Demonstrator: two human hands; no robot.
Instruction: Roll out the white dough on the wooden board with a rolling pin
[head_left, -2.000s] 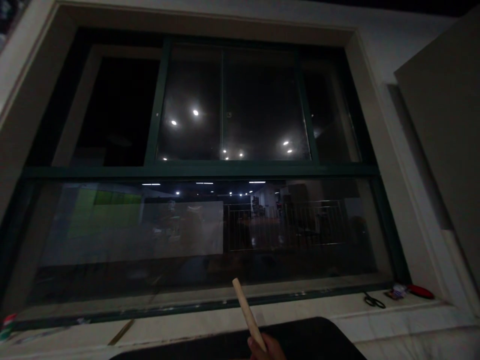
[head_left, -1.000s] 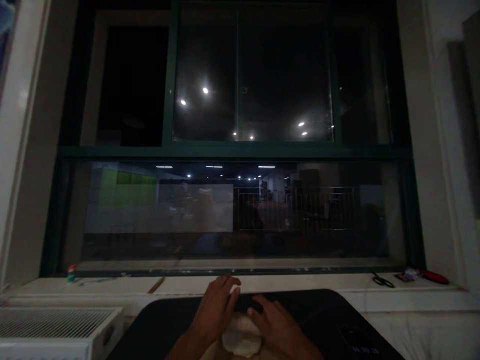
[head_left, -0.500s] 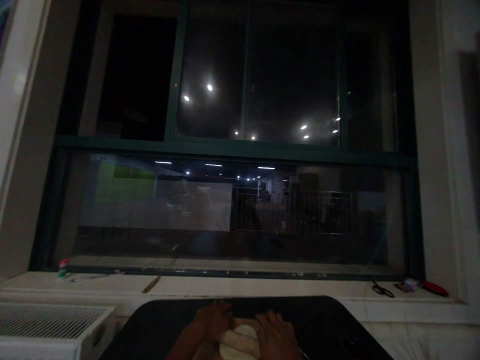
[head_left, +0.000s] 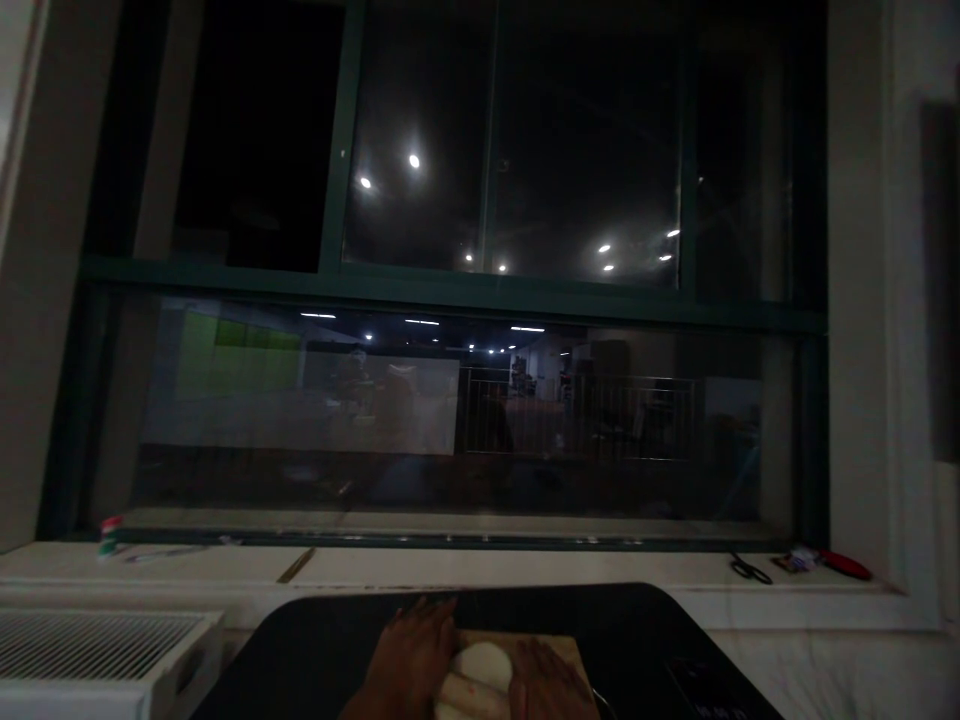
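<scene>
At the bottom middle, a pale, flat round piece that looks like dough [head_left: 484,660] lies on a light wooden board [head_left: 566,647]. A pale rod, apparently a rolling pin [head_left: 474,694], crosses its near part between my hands. My left hand [head_left: 416,650] is at the left of the dough, fingers stretched forward and palm down. To the right, my right hand [head_left: 551,682] lies flat over the board, touching the dough's edge or the rod's end. My palms hide the ends of the rod. Dim light and the frame's lower edge hide the rest.
The board rests on a black table [head_left: 330,640]. Behind it, a white windowsill [head_left: 480,568] bears scissors [head_left: 750,570], a red-handled item [head_left: 846,565] and a small red-and-green container [head_left: 109,537]. A white radiator [head_left: 97,650] stands at the left, below a large dark window [head_left: 480,400].
My hands have shifted slightly, the left one lying flatter with its fingers forward. The rod sits nearer to me, baring more dough and board. The view has moved a little.
</scene>
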